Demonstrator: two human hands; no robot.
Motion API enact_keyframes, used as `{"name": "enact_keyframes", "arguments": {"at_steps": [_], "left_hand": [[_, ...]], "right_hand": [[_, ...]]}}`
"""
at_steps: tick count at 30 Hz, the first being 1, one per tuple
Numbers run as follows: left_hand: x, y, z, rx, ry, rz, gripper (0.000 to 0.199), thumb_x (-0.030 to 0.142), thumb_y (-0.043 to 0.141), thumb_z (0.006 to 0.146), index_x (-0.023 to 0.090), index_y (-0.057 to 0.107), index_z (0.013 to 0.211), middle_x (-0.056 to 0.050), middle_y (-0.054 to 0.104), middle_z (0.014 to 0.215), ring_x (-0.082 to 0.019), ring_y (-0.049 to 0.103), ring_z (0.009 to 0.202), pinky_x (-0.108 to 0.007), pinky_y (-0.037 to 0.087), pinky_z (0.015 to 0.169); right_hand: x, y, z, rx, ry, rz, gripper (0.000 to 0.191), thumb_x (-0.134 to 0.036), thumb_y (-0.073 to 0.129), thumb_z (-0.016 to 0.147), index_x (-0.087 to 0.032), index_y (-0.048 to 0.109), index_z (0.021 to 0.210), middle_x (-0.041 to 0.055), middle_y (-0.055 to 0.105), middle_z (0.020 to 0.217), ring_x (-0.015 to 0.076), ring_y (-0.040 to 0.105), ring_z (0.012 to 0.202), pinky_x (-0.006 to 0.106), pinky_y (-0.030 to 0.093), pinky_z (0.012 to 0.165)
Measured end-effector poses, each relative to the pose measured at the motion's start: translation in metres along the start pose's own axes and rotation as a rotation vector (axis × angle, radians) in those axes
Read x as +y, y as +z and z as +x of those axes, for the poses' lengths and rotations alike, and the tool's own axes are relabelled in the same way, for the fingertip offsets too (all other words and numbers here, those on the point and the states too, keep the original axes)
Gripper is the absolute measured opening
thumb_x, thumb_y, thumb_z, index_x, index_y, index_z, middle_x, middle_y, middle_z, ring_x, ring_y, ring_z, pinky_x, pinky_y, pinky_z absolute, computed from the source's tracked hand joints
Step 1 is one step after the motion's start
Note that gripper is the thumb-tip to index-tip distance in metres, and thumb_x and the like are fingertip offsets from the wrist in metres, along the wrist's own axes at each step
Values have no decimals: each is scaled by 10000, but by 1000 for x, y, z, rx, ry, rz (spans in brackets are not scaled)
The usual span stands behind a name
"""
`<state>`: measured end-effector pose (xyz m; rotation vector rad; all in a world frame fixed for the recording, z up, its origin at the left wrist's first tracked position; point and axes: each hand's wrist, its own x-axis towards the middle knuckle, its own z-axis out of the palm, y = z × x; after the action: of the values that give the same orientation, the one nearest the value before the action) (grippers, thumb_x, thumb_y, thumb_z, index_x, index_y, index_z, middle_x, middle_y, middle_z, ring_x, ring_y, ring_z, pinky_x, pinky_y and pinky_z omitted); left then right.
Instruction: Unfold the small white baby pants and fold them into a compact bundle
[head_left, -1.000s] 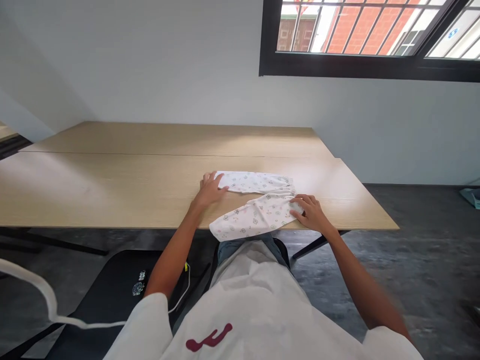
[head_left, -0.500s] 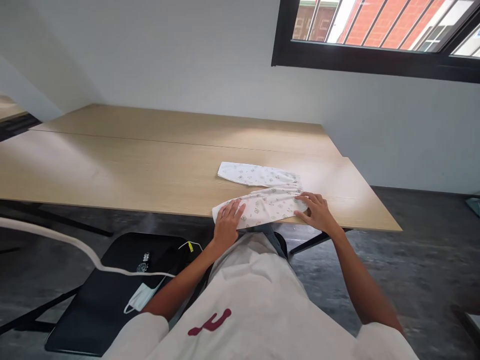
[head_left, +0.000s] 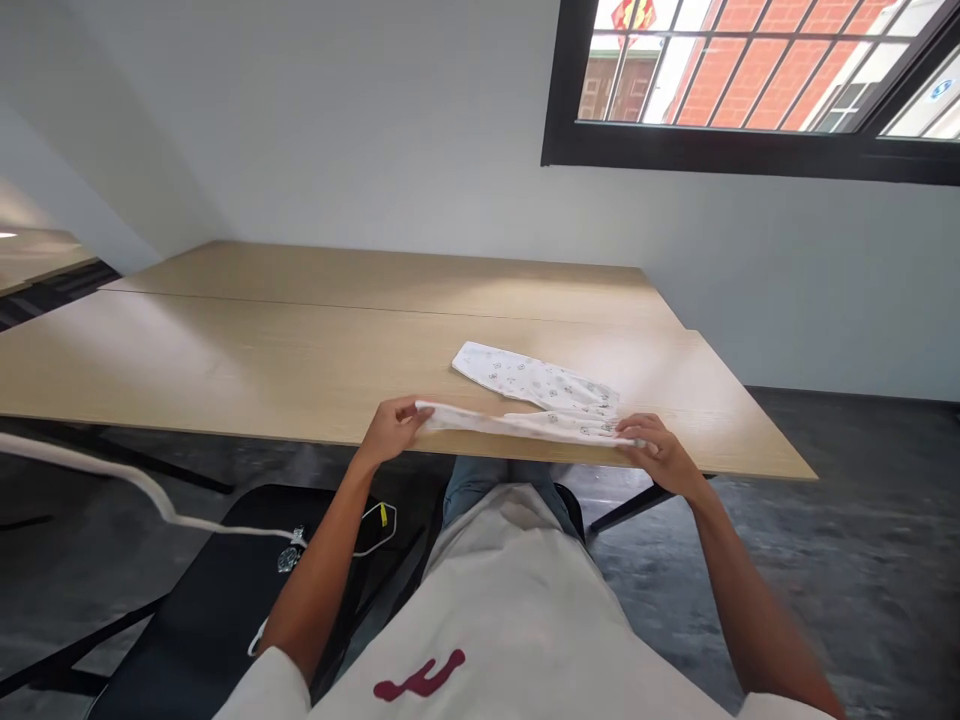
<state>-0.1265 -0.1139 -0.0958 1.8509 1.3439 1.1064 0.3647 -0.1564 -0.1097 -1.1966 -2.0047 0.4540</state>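
- No legible text, brand or no. anywhere in view.
- White shirt (head_left: 517,620): dark red mark, shape only, not readable.
- Window (head_left: 750,60): blue round sign and red-yellow sign outside, both too small to read.

Baby trousers (head_left: 551,398) on table (head_left: 225,350) near edge (right side); chair (head_left: 202,610) probably below-left

White short-sleeved shirt (head_left: 510,610) with maroon mark, blue jeans (head_left: 480,480).
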Motion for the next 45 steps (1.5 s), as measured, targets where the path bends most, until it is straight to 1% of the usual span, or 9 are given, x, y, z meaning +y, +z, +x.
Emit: {"name": "enact_keyframes", "arguments": {"at_steps": [5, 10, 16, 22, 27, 31, 34, 40, 45], "left_hand": [[-7, 39, 111, 197, -34, -188, 336, 470, 604, 843, 139, 662, 841, -22, 653, 735, -145, 574, 652, -214, 427, 554], [-18, 73, 180, 107, -183, 38, 185, 295, 575, 847, 140, 675, 845, -51, 716, 814, -182, 621, 765, -236, 462, 653], [-35, 65, 186, 24, -201, 215, 161, 237, 692, 745, 154, 723, 879, -82, 768, 908, -251, 680, 876, -294, 504, 786], [-49, 52, 191, 194, -259, 256, 333, 202, 713, 786, 124, 681, 1108, -117, 756, 1030, -235, 687, 925, -297, 508, 858], [-53, 41, 187, 180, -212, 322, 583, 156, 655, 826, 149, 536, 1397, -97, 716, 1092, -211, 664, 937, -315, 504, 932], [-44, 41, 179, 242, -58, 462, 434, 130, 579, 829, 144, 628, 1260, -131, 655, 1239, -255, 607, 1116, -383, 462, 1063], [-26, 59, 169, 217, 173, 514, 296, 189, 532, 884, 132, 678, 1135, -148, 655, 1229, -281, 558, 1230, -420, 418, 1136], [-1, 130, 171, -477, 498, 534, 629, 541, 592, 937, 199, 539, 1463, -117, 479, 1580, -292, 407, 1485, -439, 303, 1252], [-16, 153, 201, -417, 387, 616, 595, 529, 530, 992, 186, 546, 1477, -130, 403, 1634, -308, 329, 1540, -501, 233, 1279]], "right_hand": [[13, 7, 68, 205, 322, 261, 413, -630, 635, 835, -227, 674, 919, 47, 686, 829, 243, 644, 765, 366, 548, 678], [44, 17, 126, 245, 627, 359, 286, -465, 722, 703, -208, 637, 797, 3, 606, 640, 166, 529, 552, 270, 406, 488], [71, 18, 167, 261, 633, 133, 149, -315, 699, 659, -188, 667, 730, -2, 600, 600, 155, 524, 569, 250, 385, 512], [76, 40, 212, 247, 610, 45, 114, -265, 708, 669, -201, 649, 743, -7, 606, 643, 181, 573, 659, 291, 466, 653], [80, 45, 218, 268, 530, -73, 200, -336, 741, 702, -192, 675, 823, 73, 691, 901, 240, 648, 861, 354, 516, 825], [88, 43, 211, 264, 422, -80, 322, -428, 766, 728, -192, 707, 938, 119, 656, 1128, 286, 637, 1044, 409, 528, 932], [88, 47, 209, 277, 398, -124, 343, -380, 802, 716, -189, 703, 983, 151, 564, 1259, 306, 619, 1091, 429, 548, 917], [69, 50, 207, 427, 113, -324, 139, -323, 708, 848, -205, 637, 829, 131, 600, 1086, 288, 601, 987, 408, 517, 831], [49, 58, 204, 4, -42, -317, 204, -360, 729, 874, -212, 605, 809, 14, 607, 740, 184, 541, 674, 289, 399, 639]]}}
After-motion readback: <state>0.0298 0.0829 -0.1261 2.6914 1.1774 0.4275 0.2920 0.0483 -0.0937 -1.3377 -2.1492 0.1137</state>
